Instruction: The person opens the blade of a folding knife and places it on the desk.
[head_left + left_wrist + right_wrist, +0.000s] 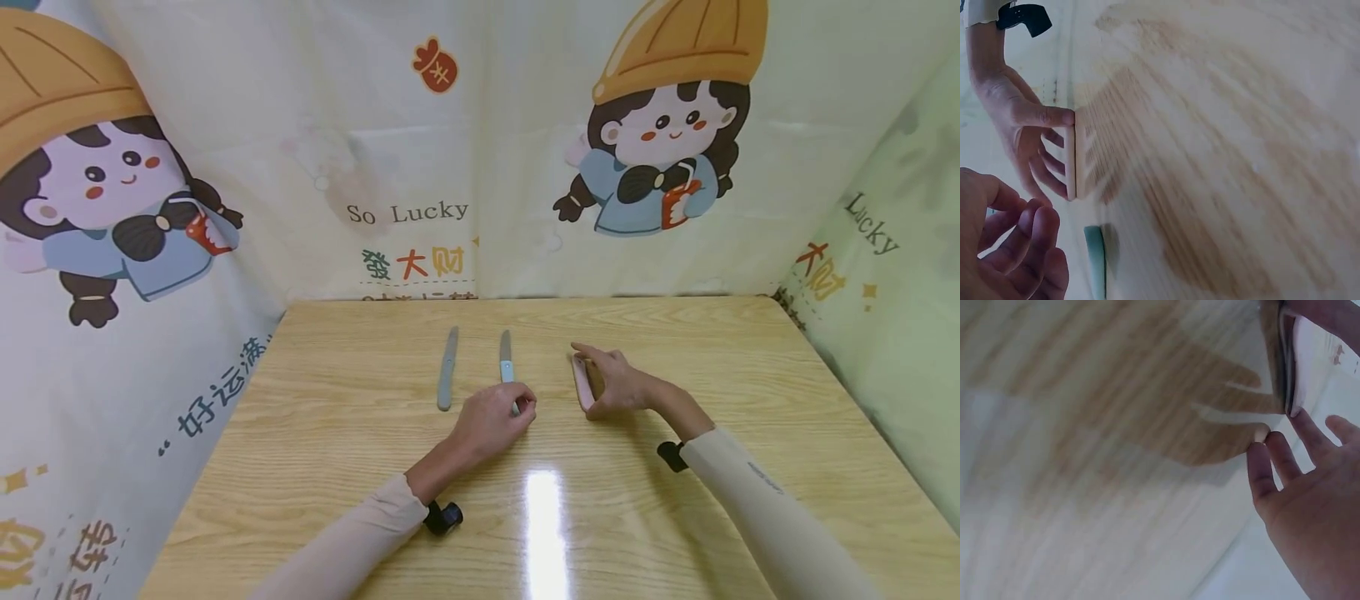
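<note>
1. Two sleeves [772, 508] are extending forward from the near side, one per arm; two black mounts [445, 518] are sitting at the wrists, one each.
2. Count of knives, three: one grey knife [446, 387], one blue knife [507, 368], one pink knife [583, 387]. Grey and blue are lying on the table [315, 483], apart, blades pointing toward the far edge, grey being leftmost. Pink is standing to the right of blue, within the right hand's grasp; cannot tell whether it is touching the wood.
3. Left hand [495, 414] is hovering over the blue knife's handle, back of the hand facing up. Its fingers are curling loosely inward, thumb near the fingertips, gap narrow, apparently holding nothing.
4. Right hand [622, 383] is reaching in from the right, palm facing left. Its fingers are spreading wide, gripping the pink knife end to end: thumb pressing the near end, fingertips meeting the far end.
5. Pale curtain [390, 150] is hanging behind, showing two large cartoon figures.
</note>
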`<state>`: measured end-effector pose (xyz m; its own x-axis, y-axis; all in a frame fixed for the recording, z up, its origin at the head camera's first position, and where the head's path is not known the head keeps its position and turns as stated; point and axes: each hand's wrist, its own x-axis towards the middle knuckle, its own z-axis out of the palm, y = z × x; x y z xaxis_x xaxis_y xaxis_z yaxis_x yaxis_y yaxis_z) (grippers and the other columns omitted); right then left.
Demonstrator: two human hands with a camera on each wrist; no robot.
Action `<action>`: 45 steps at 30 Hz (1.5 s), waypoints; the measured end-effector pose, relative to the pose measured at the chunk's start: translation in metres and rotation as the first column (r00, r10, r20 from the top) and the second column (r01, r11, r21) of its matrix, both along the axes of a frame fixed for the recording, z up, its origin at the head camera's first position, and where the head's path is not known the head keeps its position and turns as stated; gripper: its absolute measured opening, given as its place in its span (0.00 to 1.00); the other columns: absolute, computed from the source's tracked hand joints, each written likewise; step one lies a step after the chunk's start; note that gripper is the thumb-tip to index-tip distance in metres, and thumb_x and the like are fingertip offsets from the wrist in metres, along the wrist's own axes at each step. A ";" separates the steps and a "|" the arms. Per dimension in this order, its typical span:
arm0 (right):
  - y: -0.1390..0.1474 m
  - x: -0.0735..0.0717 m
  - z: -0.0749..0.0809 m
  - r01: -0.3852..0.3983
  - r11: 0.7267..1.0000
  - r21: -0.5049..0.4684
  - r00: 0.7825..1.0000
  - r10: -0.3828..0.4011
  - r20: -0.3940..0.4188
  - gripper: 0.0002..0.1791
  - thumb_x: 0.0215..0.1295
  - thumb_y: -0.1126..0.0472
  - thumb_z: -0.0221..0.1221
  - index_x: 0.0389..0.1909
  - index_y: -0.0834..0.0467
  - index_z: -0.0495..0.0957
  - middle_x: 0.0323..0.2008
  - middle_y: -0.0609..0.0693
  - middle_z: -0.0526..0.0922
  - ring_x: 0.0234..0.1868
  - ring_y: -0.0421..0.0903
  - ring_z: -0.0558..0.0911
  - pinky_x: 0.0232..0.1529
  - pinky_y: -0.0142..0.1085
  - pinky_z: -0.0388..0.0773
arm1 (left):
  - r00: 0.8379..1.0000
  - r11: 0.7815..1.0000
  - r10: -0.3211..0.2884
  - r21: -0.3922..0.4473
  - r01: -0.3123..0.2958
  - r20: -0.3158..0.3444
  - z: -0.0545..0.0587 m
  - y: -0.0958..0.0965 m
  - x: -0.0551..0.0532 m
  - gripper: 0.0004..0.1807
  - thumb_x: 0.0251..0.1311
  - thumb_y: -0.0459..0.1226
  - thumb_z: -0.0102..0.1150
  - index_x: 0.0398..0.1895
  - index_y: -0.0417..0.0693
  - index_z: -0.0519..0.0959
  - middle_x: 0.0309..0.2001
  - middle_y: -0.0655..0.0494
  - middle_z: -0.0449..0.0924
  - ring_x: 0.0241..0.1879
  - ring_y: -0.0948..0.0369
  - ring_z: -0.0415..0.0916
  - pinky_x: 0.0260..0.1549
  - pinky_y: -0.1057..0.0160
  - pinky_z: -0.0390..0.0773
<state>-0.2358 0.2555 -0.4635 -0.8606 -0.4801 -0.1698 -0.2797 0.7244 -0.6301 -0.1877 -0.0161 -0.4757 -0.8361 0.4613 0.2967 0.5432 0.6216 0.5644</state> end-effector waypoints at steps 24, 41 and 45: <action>-0.052 0.072 0.023 -0.140 0.975 -0.172 0.929 0.069 -0.363 0.62 0.49 0.57 0.81 0.80 0.51 0.52 0.74 0.55 0.60 0.68 0.56 0.61 0.60 0.60 0.69 | 0.798 0.816 -0.321 0.577 -0.040 0.510 0.008 0.013 0.006 0.15 0.71 0.34 0.60 0.52 0.28 0.78 0.39 0.49 0.82 0.28 0.60 0.83 0.29 0.57 0.83; -0.050 0.084 -0.007 0.184 0.804 -0.566 0.982 -0.124 0.143 0.16 0.80 0.58 0.53 0.51 0.68 0.80 0.46 0.60 0.83 0.46 0.64 0.82 0.39 0.49 0.82 | 0.776 0.805 -0.338 0.591 -0.055 0.532 0.007 0.010 0.002 0.21 0.73 0.32 0.57 0.64 0.30 0.72 0.36 0.49 0.78 0.27 0.60 0.82 0.31 0.49 0.84; -0.049 0.084 -0.010 0.218 0.787 -0.577 0.972 -0.123 0.199 0.16 0.80 0.58 0.53 0.47 0.68 0.79 0.42 0.58 0.83 0.46 0.63 0.81 0.39 0.46 0.81 | 0.773 0.805 -0.337 0.590 -0.060 0.538 0.007 0.012 0.003 0.22 0.73 0.31 0.57 0.66 0.31 0.70 0.36 0.49 0.78 0.27 0.60 0.82 0.31 0.50 0.84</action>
